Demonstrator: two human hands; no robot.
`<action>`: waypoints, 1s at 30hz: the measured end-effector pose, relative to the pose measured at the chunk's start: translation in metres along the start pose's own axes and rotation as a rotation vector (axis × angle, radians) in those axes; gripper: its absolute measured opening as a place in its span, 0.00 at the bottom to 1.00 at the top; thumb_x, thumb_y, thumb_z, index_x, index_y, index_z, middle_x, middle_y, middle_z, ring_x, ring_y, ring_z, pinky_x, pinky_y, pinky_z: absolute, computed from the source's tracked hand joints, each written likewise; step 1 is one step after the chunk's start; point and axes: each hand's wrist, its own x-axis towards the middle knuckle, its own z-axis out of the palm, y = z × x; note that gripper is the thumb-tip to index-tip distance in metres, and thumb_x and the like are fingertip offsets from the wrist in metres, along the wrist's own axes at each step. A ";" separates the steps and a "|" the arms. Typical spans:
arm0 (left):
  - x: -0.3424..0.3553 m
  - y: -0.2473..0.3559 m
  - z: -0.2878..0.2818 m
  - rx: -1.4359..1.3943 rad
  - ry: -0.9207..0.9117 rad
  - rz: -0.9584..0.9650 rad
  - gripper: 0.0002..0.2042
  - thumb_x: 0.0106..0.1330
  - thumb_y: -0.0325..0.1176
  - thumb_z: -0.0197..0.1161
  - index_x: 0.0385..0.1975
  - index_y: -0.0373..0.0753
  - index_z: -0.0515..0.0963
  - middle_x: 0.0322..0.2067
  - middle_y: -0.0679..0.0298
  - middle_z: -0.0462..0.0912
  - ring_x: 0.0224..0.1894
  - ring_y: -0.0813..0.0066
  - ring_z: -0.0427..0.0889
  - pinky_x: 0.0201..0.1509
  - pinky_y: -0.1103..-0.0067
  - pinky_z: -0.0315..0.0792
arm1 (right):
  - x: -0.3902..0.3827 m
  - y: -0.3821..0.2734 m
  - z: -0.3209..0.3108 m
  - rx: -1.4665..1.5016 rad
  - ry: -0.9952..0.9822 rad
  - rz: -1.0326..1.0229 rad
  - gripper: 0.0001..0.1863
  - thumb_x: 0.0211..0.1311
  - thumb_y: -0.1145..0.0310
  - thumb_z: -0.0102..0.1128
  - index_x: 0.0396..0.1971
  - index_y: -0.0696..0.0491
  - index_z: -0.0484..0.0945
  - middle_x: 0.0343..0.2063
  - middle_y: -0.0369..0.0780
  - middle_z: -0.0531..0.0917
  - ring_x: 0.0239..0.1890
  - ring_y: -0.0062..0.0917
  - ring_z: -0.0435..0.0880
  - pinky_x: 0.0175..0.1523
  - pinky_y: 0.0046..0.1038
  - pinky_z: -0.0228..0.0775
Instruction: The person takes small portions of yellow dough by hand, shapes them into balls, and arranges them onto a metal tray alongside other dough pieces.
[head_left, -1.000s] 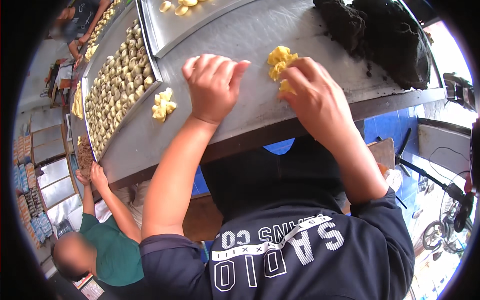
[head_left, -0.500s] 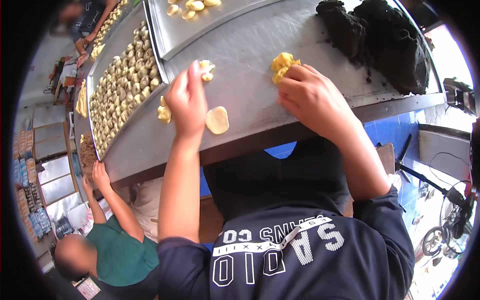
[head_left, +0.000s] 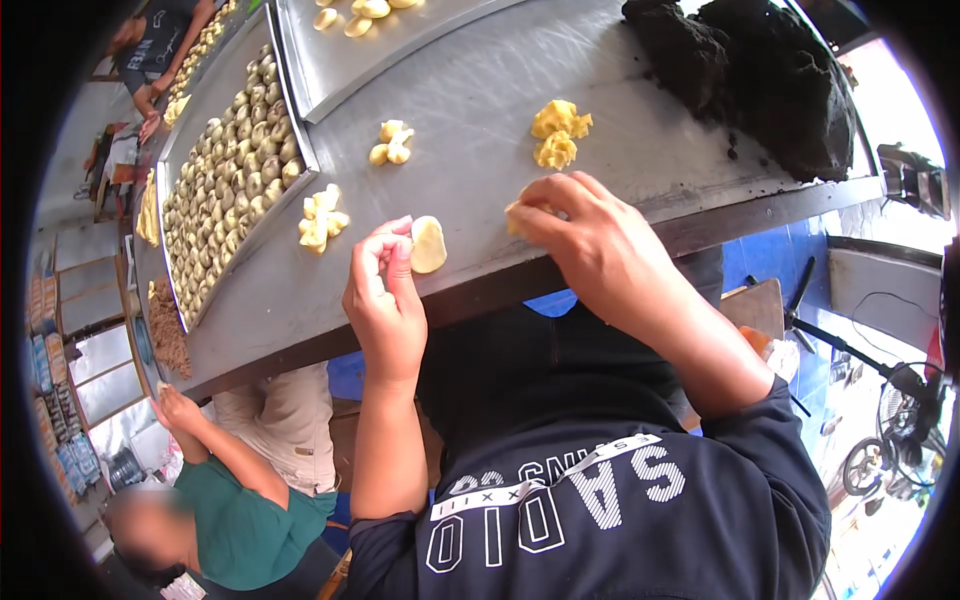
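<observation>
Left hand [head_left: 385, 300]: pinching dough disc [head_left: 430, 246]
Right hand [head_left: 590, 222]: clenched on yellow morsel [head_left: 514, 216]
Tray [head_left: 297, 112]: balls [head_left: 235, 170] apparently finished
Dough pieces [head_left: 322, 218]: unflattened

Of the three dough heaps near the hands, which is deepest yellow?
The crumpled double lump beyond the right hand; the two heaps nearer the trays are paler.

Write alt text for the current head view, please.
A person's left hand is by a flat, pale dough round at a metal table; the right hand has a blurred yellow bit at its fingertips. Around them are yellow dough clumps, a tray of rounded pieces and a dark mass.
</observation>
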 end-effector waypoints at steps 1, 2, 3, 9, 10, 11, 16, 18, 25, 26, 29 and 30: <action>0.003 0.007 -0.001 0.247 -0.023 0.108 0.08 0.81 0.28 0.70 0.52 0.31 0.85 0.43 0.55 0.89 0.41 0.65 0.88 0.53 0.69 0.84 | 0.003 0.000 0.002 0.048 0.026 -0.018 0.16 0.63 0.76 0.73 0.50 0.53 0.89 0.51 0.43 0.88 0.53 0.44 0.88 0.59 0.42 0.84; 0.002 0.007 -0.002 0.243 -0.028 0.109 0.08 0.81 0.28 0.70 0.52 0.31 0.85 0.43 0.55 0.89 0.41 0.65 0.88 0.53 0.69 0.84 | 0.003 0.000 0.001 0.045 0.027 -0.012 0.16 0.63 0.76 0.73 0.50 0.53 0.89 0.51 0.43 0.88 0.53 0.44 0.88 0.59 0.42 0.84; 0.002 0.007 -0.005 0.307 -0.065 0.099 0.09 0.80 0.29 0.72 0.52 0.32 0.86 0.43 0.56 0.89 0.41 0.65 0.88 0.53 0.69 0.84 | 0.006 -0.002 -0.001 0.070 0.093 -0.005 0.14 0.64 0.76 0.74 0.49 0.54 0.89 0.50 0.43 0.88 0.52 0.44 0.88 0.58 0.43 0.85; 0.012 0.001 -0.016 0.475 -0.138 0.122 0.09 0.77 0.30 0.75 0.48 0.32 0.87 0.43 0.58 0.87 0.41 0.63 0.87 0.54 0.68 0.83 | 0.013 0.015 -0.015 -0.015 0.198 -0.037 0.13 0.64 0.75 0.77 0.48 0.53 0.91 0.48 0.41 0.90 0.50 0.42 0.89 0.56 0.42 0.86; 0.014 0.001 -0.017 0.527 -0.136 0.185 0.07 0.77 0.30 0.75 0.46 0.32 0.87 0.42 0.58 0.86 0.41 0.63 0.87 0.55 0.69 0.83 | 0.014 0.016 -0.015 -0.048 0.167 -0.048 0.14 0.63 0.76 0.76 0.48 0.53 0.91 0.48 0.40 0.90 0.50 0.41 0.89 0.56 0.41 0.86; 0.016 -0.001 -0.016 0.503 -0.164 0.197 0.07 0.81 0.29 0.71 0.47 0.31 0.85 0.45 0.58 0.88 0.45 0.67 0.88 0.57 0.70 0.83 | 0.014 0.018 -0.015 -0.081 0.135 -0.057 0.14 0.62 0.76 0.76 0.48 0.53 0.91 0.48 0.40 0.90 0.51 0.40 0.88 0.56 0.41 0.86; 0.006 0.003 -0.005 -0.076 -0.192 -0.025 0.10 0.89 0.29 0.61 0.60 0.29 0.78 0.56 0.50 0.92 0.56 0.72 0.89 0.63 0.73 0.83 | 0.002 0.006 0.002 -0.116 0.059 -0.005 0.15 0.61 0.77 0.77 0.49 0.54 0.90 0.47 0.42 0.89 0.50 0.40 0.89 0.55 0.40 0.86; 0.003 0.018 0.007 -0.291 -0.089 -0.202 0.12 0.89 0.28 0.60 0.64 0.29 0.74 0.56 0.47 0.92 0.54 0.70 0.91 0.63 0.74 0.83 | 0.010 -0.005 0.008 0.242 0.143 -0.055 0.14 0.63 0.76 0.78 0.48 0.55 0.89 0.48 0.42 0.88 0.48 0.41 0.90 0.53 0.40 0.87; -0.004 0.055 0.037 -0.844 -0.063 -0.317 0.26 0.90 0.30 0.57 0.82 0.29 0.62 0.81 0.41 0.71 0.77 0.64 0.78 0.78 0.68 0.76 | 0.031 -0.017 0.030 0.196 0.240 -0.075 0.11 0.66 0.75 0.78 0.47 0.54 0.89 0.47 0.41 0.88 0.45 0.39 0.91 0.51 0.39 0.88; -0.004 0.059 0.037 -0.857 -0.063 -0.291 0.27 0.89 0.30 0.58 0.82 0.28 0.62 0.82 0.41 0.68 0.77 0.64 0.77 0.77 0.67 0.77 | 0.031 -0.017 0.027 0.198 0.243 -0.078 0.11 0.66 0.75 0.78 0.47 0.54 0.89 0.47 0.41 0.88 0.45 0.39 0.91 0.51 0.39 0.88; 0.008 0.017 0.018 -0.314 -0.181 -0.053 0.21 0.86 0.25 0.63 0.75 0.29 0.77 0.69 0.52 0.86 0.59 0.71 0.90 0.63 0.71 0.85 | 0.030 -0.013 0.017 0.431 0.299 -0.145 0.10 0.64 0.74 0.75 0.44 0.55 0.88 0.49 0.43 0.89 0.48 0.41 0.92 0.50 0.42 0.87; 0.018 0.010 0.014 -0.142 -0.285 -0.007 0.14 0.76 0.23 0.73 0.60 0.33 0.88 0.53 0.58 0.93 0.45 0.74 0.92 0.49 0.72 0.86 | 0.029 -0.013 0.017 0.435 0.297 -0.143 0.10 0.64 0.74 0.75 0.44 0.55 0.88 0.49 0.43 0.89 0.48 0.41 0.92 0.50 0.42 0.87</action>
